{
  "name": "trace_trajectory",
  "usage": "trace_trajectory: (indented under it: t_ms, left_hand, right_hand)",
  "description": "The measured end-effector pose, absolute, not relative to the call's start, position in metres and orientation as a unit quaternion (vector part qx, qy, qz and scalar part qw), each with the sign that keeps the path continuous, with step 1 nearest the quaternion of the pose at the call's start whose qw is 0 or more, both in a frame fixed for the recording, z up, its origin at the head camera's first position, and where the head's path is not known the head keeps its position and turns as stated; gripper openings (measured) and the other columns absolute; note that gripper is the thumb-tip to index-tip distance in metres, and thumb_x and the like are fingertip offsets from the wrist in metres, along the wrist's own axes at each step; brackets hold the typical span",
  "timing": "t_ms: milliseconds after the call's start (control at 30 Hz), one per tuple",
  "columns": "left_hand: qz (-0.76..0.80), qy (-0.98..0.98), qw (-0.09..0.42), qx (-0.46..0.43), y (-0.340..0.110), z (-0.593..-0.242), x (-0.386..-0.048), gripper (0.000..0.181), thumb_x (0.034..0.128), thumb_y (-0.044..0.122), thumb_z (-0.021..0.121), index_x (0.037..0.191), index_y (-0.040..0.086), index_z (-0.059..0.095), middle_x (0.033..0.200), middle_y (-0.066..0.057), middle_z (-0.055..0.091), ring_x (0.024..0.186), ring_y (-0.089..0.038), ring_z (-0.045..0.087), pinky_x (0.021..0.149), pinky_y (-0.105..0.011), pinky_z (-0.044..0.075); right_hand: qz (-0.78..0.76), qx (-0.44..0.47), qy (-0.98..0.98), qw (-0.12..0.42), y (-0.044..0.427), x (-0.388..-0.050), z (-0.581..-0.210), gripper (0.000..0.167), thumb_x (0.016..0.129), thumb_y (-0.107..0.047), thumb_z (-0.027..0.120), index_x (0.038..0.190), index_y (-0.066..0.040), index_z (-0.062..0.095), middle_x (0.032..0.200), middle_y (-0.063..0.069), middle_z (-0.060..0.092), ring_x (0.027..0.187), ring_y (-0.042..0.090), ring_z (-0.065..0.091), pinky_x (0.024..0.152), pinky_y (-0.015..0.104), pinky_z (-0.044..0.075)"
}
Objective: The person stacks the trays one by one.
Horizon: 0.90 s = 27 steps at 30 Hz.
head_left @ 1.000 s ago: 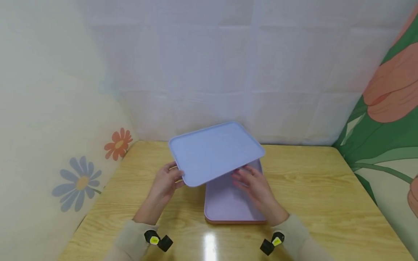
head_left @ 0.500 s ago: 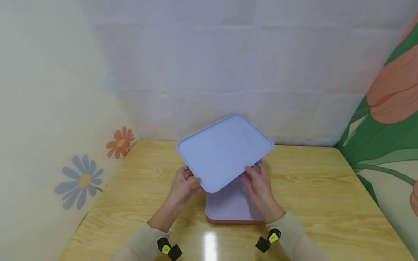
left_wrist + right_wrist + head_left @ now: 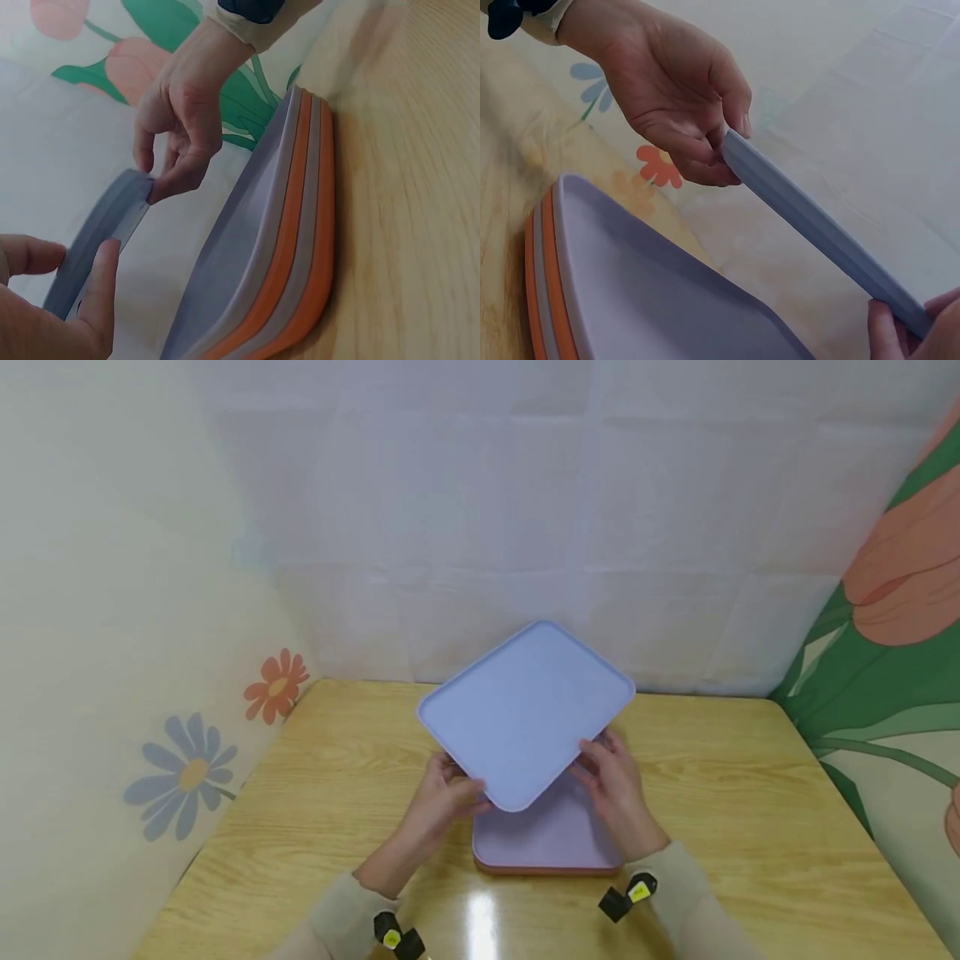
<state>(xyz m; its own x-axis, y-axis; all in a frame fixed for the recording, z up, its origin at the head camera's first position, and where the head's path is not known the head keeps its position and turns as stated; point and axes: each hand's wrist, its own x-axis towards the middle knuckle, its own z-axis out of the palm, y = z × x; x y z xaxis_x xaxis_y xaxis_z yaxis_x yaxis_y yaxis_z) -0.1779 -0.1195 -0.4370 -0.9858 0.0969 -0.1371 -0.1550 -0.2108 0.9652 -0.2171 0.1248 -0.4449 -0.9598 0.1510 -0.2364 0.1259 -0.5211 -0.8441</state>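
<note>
Both hands hold a light blue rectangular tray in the air, turned cornerwise and tilted. My left hand pinches its near left corner, thumb on top and fingers underneath. Along the near right edge my right hand grips it, with the thumb over the rim. Beneath lies a stack of several similar trays, a lavender tray uppermost. In the left wrist view the stack's edges alternate lavender and orange, with an orange tray at the bottom. The blue tray hides the stack's far part in the head view.
The stack stands on a wood-grain table. A white cloth hangs behind the table. Walls with painted flowers flank it left and right. A small black device is strapped on each sleeve cuff.
The blue tray has turned counterclockwise and shifted slightly right. My left hand has moved right along with it. The right hand, loose near the edge earlier, now grips the tray. The stack has stayed still.
</note>
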Motion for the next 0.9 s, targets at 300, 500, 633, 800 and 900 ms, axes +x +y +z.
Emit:
trace_trajectory:
  t_ms: [300,500,633,800,900]
  left_hand:
    - [0.751,0.651,0.098,-0.059,-0.146,-0.435,-0.193,0.059,0.1004,0.029,0.06,0.142,-0.001,0.03,0.129,-0.019,0.047,0.102,-0.025,0.063,0.095,-0.053,0.057]
    - [0.723,0.68,0.114,-0.052,-0.172,-0.427,-0.213,0.061,0.1023,0.031,0.054,0.146,-0.002,0.027,0.139,-0.022,0.042,0.111,-0.029,0.059,0.095,-0.047,0.058]
    - [0.69,0.707,0.151,-0.022,-0.184,-0.423,-0.226,0.065,0.1032,0.03,0.05,0.152,-0.002,0.022,0.145,-0.022,0.037,0.122,-0.034,0.052,0.097,-0.044,0.056]
    - [0.671,0.719,0.181,0.011,-0.188,-0.419,-0.238,0.065,0.1038,0.03,0.049,0.154,-0.004,0.023,0.146,-0.025,0.039,0.127,-0.037,0.05,0.098,-0.043,0.053]
    - [0.666,0.72,0.195,0.018,-0.186,-0.419,-0.243,0.063,0.1039,0.029,0.051,0.153,-0.003,0.026,0.146,-0.025,0.041,0.124,-0.036,0.053,0.098,-0.043,0.054]
  right_hand:
    - [0.846,-0.125,-0.517,-0.035,0.153,-0.221,-0.444,0.063,0.097,0.004,0.051,0.157,-0.003,0.032,0.092,-0.007,0.067,0.08,0.011,0.067,0.071,0.026,0.061]
    - [0.826,-0.096,-0.55,-0.079,0.171,-0.22,-0.442,0.065,0.099,0.002,0.051,0.159,-0.002,0.026,0.094,-0.007,0.067,0.083,0.009,0.066,0.071,0.022,0.06]
    - [0.822,-0.065,-0.557,-0.099,0.18,-0.221,-0.439,0.065,0.099,0.003,0.048,0.158,0.004,0.021,0.092,-0.008,0.067,0.083,0.008,0.067,0.072,0.022,0.06]
    - [0.818,-0.044,-0.561,-0.124,0.188,-0.223,-0.438,0.066,0.099,0.004,0.047,0.158,0.007,0.017,0.091,-0.005,0.069,0.081,0.01,0.068,0.072,0.023,0.059]
    - [0.81,-0.033,-0.569,-0.136,0.194,-0.225,-0.44,0.066,0.099,0.004,0.047,0.158,0.007,0.017,0.091,-0.005,0.07,0.081,0.01,0.068,0.072,0.024,0.06]
